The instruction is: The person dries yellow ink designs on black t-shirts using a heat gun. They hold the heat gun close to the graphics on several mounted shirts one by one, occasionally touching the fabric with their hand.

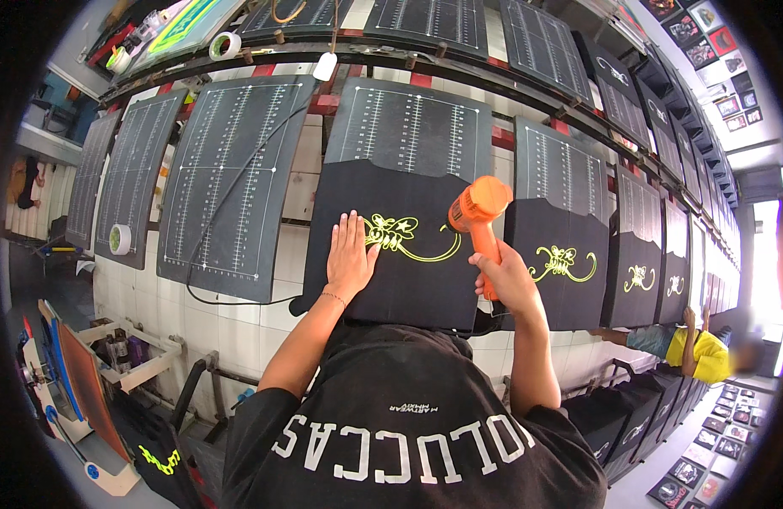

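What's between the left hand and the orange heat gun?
In the head view, a neon-yellow line print on the black shirt lies between the left hand and the orange heat gun.

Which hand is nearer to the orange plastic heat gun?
The right hand, which grips the heat gun by its handle. The left hand is farther off, to the gun's left, flat on the black fabric shirt at its neon-yellow print.

A shirt (400,293) covers that board's (391,127) near edge, the heat gun (484,212) at its right side; rightward, another shirt (561,305). Well left, tape (114,240) lies by a farther board's (145,144) near left corner.
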Demonstrator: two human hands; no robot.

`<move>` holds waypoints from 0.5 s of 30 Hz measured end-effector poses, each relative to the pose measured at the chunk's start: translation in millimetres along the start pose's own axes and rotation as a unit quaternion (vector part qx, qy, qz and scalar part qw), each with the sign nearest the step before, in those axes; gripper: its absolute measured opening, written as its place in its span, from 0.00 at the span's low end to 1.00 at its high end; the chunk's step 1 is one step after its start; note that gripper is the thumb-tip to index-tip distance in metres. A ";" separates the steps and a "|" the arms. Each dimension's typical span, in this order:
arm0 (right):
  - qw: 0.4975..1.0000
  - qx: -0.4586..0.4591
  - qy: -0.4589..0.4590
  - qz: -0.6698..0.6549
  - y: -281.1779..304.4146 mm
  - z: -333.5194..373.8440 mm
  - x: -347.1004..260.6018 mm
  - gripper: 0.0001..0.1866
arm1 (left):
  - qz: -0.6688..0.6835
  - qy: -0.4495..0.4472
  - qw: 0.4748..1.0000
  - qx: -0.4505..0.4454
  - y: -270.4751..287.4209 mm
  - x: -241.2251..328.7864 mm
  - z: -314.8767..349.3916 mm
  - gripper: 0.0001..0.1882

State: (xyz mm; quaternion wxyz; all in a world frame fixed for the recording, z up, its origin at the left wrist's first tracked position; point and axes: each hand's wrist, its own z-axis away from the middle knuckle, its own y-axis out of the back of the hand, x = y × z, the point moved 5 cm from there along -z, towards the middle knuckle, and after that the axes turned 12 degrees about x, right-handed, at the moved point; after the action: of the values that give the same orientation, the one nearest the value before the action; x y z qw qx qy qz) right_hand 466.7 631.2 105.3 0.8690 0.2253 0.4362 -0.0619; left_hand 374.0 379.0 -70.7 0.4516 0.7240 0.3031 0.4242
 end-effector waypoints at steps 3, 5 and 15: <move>1.000 0.007 -0.006 -0.004 5.2 -0.4 6.9 0.17 | 0.006 -0.012 1.000 -0.003 0.8 1.7 1.1 0.36; 1.000 0.006 -0.009 -0.007 8.5 -0.1 12.8 0.18 | 0.012 -0.022 1.000 -0.013 0.5 2.7 2.2 0.36; 0.999 0.032 -0.032 -0.015 8.1 34.2 23.8 0.19 | 0.031 -0.081 0.996 -0.026 2.3 17.4 13.5 0.36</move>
State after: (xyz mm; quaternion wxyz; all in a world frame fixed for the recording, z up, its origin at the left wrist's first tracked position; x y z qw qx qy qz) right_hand 508.7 625.3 107.1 0.8739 0.2443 0.4093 -0.0958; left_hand 394.0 387.0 -65.9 0.4801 0.7529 0.2322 0.3857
